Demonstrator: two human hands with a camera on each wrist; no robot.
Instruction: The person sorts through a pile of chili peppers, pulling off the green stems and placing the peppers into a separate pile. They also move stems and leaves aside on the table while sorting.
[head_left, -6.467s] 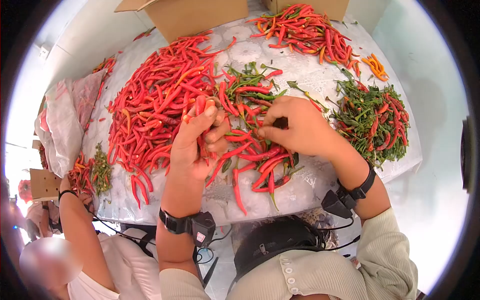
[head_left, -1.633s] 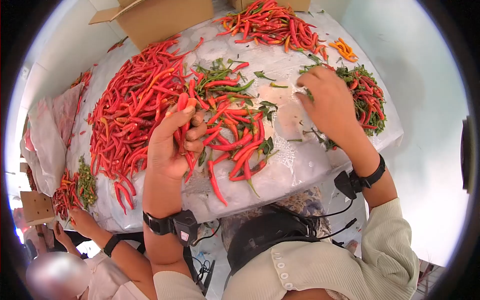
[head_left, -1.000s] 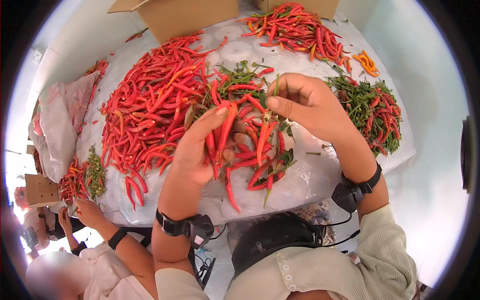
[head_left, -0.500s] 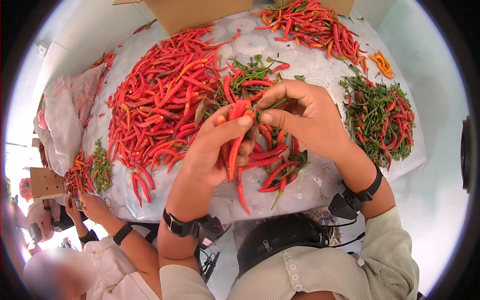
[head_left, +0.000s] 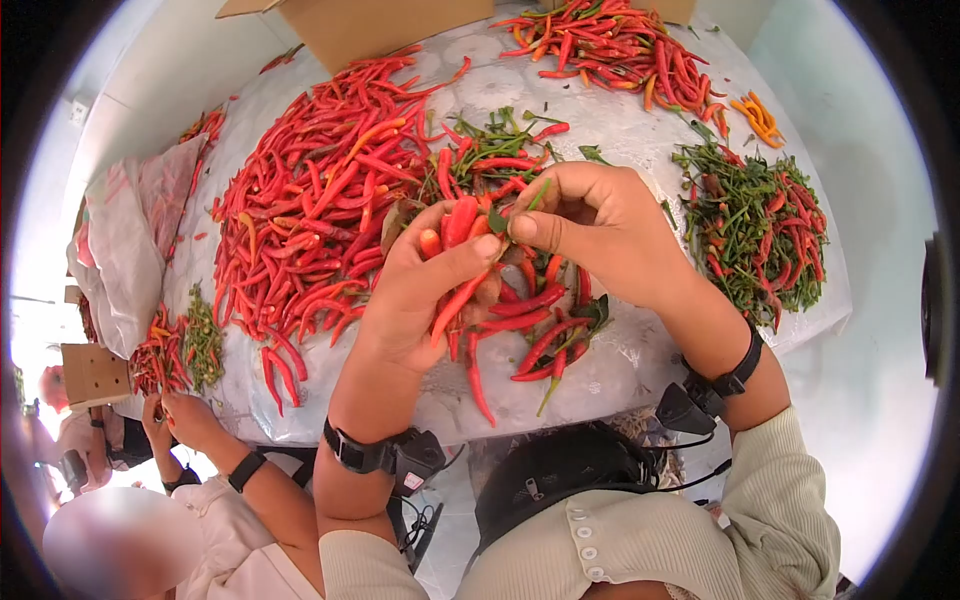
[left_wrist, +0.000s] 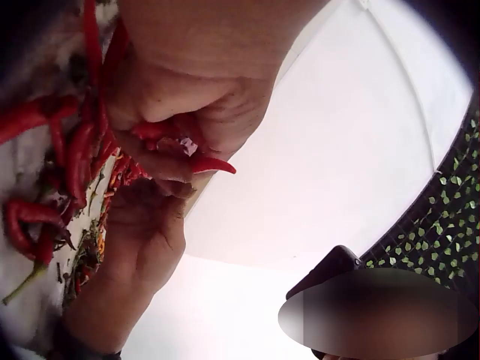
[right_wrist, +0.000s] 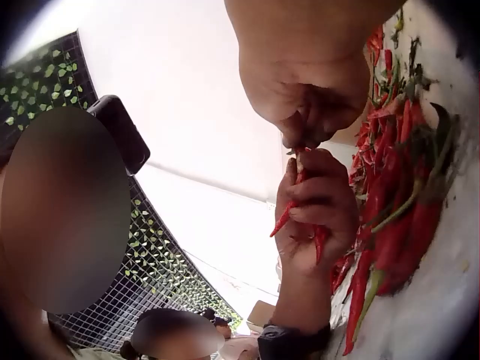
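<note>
My left hand (head_left: 405, 300) grips several red chilies (head_left: 462, 218) in its curled fingers, their blunt ends showing above the thumb. In the left wrist view one pointed chili tip (left_wrist: 214, 163) pokes out below that hand. My right hand (head_left: 620, 235) pinches a green stem (head_left: 541, 193) between thumb and index finger, right at the tops of the held chilies. In the right wrist view the right fingertips meet the left ones at a chili's pale top. Under both hands lie loose red chilies (head_left: 525, 320) with green stems and leaves, partly hidden.
A large heap of red chilies (head_left: 310, 200) spreads at the left. Green stems and leaves (head_left: 755, 230) mixed with red chilies are piled right. More chilies (head_left: 620, 50), a few orange ones (head_left: 757, 118) and a cardboard box (head_left: 390, 30) stand behind. Another person's hand (head_left: 195, 420) works at lower left.
My right hand goes from the middle chilies to near the green pile, then returns with a stemmed chili to the left hand. Since half a second ago the hands have barely moved.
</note>
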